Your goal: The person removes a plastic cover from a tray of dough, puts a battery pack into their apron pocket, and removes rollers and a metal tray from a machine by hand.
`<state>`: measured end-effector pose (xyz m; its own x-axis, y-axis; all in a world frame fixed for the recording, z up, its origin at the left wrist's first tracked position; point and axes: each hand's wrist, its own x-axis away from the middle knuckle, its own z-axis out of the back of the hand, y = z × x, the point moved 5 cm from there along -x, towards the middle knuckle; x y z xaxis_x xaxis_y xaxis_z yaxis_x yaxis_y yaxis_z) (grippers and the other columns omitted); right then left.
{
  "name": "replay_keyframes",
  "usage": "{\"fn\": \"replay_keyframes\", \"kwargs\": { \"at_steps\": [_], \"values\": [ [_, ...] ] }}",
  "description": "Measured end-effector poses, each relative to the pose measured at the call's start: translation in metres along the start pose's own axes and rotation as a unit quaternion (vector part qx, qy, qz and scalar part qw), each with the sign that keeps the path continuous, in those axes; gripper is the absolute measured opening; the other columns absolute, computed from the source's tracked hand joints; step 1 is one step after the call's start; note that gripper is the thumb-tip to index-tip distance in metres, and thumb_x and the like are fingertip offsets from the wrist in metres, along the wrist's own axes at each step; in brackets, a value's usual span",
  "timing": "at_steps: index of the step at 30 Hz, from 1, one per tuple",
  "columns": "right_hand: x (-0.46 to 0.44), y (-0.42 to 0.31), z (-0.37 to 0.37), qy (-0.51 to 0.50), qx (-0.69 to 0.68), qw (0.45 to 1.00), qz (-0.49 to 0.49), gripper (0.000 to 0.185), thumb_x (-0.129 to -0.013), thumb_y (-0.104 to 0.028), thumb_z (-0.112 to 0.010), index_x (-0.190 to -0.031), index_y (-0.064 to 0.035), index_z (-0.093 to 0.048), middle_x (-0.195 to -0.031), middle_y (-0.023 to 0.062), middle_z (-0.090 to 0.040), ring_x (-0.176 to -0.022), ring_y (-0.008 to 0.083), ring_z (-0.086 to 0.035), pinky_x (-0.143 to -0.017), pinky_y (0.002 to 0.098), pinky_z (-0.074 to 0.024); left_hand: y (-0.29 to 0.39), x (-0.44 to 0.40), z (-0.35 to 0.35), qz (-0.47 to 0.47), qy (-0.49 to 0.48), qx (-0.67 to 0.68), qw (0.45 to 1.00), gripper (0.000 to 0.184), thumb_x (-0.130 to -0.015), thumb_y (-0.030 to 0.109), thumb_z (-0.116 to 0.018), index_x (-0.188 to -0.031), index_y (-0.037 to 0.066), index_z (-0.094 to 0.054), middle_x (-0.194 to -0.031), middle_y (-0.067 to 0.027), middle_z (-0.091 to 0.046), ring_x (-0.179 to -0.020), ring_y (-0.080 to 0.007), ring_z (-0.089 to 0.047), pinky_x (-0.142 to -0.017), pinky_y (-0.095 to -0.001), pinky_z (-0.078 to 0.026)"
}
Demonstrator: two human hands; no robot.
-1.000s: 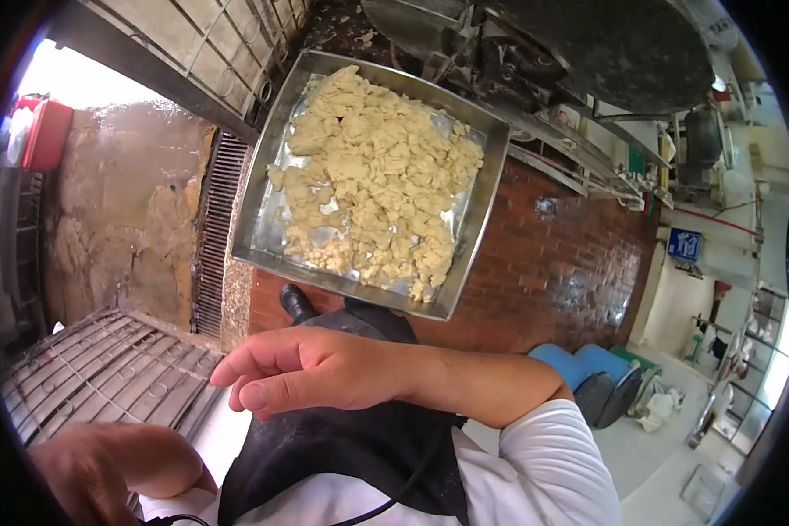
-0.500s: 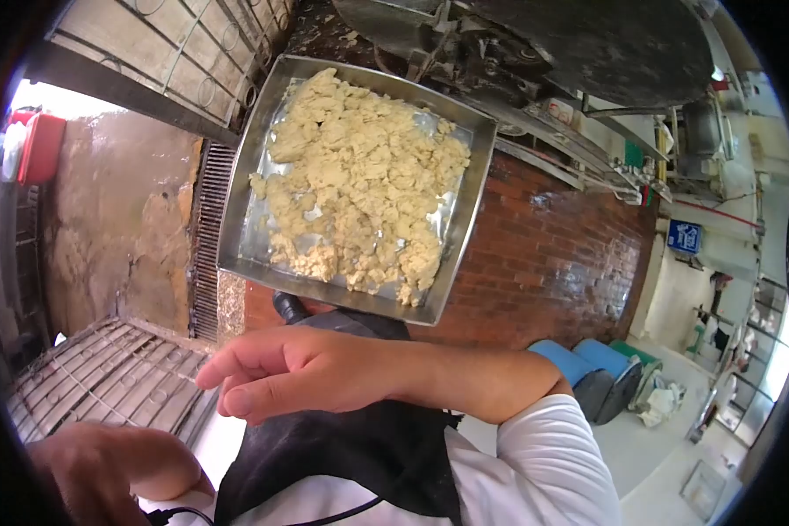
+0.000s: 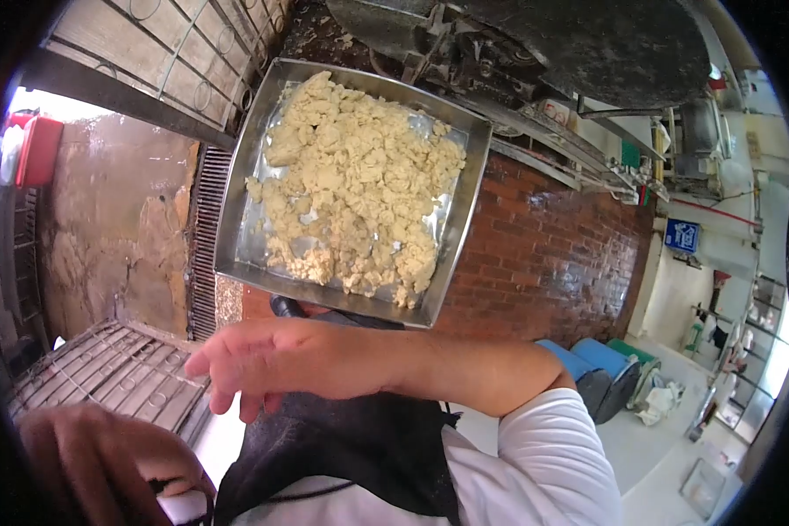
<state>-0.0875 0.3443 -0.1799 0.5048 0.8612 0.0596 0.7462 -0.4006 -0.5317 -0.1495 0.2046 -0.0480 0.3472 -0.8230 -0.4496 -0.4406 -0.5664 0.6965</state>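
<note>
Head camera shows me the metal tray (image 3: 462, 223) of crumbly dough (image 3: 359, 167) just beyond my right hand (image 3: 276, 359) — the nearer one, its grip loosely spread, visibly holding nothing. My left hand (image 3: 88, 456) curls farther off — contents unclear.

So the right arm is bent at the elbow, with the right forearm (image 3: 473, 368) running sideways across the front of the body. Wrist looks pretty much straight. The right hand (image 3: 280, 364) is kinda loose, bare and empty, fingers slightly apart and drooping a bit. The left hand (image 3: 92, 460) is down in the lower left corner, fingers bent, too dark and blurry to tell its grip.
</note>
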Motion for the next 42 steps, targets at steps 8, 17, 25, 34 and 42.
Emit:
{"fn": "replay_keyframes", "kwargs": {
  "at_steps": [8, 17, 25, 34, 42],
  "values": [
    [0.000, -0.016, 0.023, 0.092, -0.055, 0.991, -0.085, 0.094, -0.084, -0.081, -0.036, -0.139, -0.0056, -0.042, -0.114, 0.0126, -0.064, -0.091, 0.0209, -0.065, -0.076, 0.0307, -0.0493, -0.063, 0.035, 0.074, -0.057, 0.144, -0.097, 0.983, 0.098, -0.060, 0.056, -0.083, -0.128, -0.003, -0.045, -0.116, -0.0269, -0.055, -0.098, -0.0415, -0.060, -0.089, -0.0529, -0.050],
    [0.041, -0.009, 0.063, 0.229, -0.112, 0.966, -0.036, 0.070, -0.093, -0.062, -0.044, -0.145, -0.0147, -0.043, -0.138, 0.0068, -0.054, -0.125, 0.0222, -0.052, -0.101, 0.0403, -0.0446, -0.161, 0.030, 0.086, 0.095, 0.324, 0.059, 0.939, 0.099, -0.056, 0.039, -0.084, -0.134, -0.007, -0.044, -0.122, -0.0228, -0.058, -0.113, -0.0310, -0.060, -0.099, -0.0424, -0.048],
    [0.081, 0.007, 0.055, 0.290, -0.241, 0.926, 0.037, 0.056, -0.100, -0.053, -0.039, -0.148, -0.0232, -0.036, -0.137, 0.0100, -0.054, -0.120, 0.0255, -0.057, -0.098, 0.0434, -0.0475, -0.196, 0.027, 0.079, 0.208, 0.309, 0.164, 0.913, 0.077, -0.064, 0.018, -0.080, -0.131, -0.003, -0.050, -0.117, -0.0123, -0.065, -0.105, -0.0232, -0.064, -0.092, -0.0342, -0.050],
    [0.097, 0.018, 0.063, 0.351, -0.234, 0.906, 0.021, 0.063, -0.093, -0.060, -0.047, -0.134, -0.0128, -0.053, -0.129, 0.0108, -0.060, -0.114, 0.0260, -0.060, -0.093, 0.0431, -0.0498, -0.207, 0.020, 0.077, 0.207, 0.315, 0.137, 0.916, 0.071, -0.069, 0.020, -0.078, -0.131, -0.001, -0.050, -0.117, -0.0119, -0.064, -0.106, -0.0233, -0.063, -0.094, -0.0354, -0.049],
    [0.125, -0.007, 0.069, 0.530, 0.072, 0.841, -0.083, 0.062, -0.094, -0.061, -0.046, -0.124, -0.0078, -0.059, -0.105, 0.0078, -0.068, -0.088, 0.0163, -0.068, -0.072, 0.0316, -0.0547, -0.230, 0.029, 0.079, 0.241, 0.348, 0.148, 0.894, 0.062, -0.074, 0.019, -0.074, -0.129, 0.000, -0.052, -0.114, -0.0096, -0.065, -0.106, -0.0203, -0.062, -0.093, -0.0344, -0.049]
  ]
}}
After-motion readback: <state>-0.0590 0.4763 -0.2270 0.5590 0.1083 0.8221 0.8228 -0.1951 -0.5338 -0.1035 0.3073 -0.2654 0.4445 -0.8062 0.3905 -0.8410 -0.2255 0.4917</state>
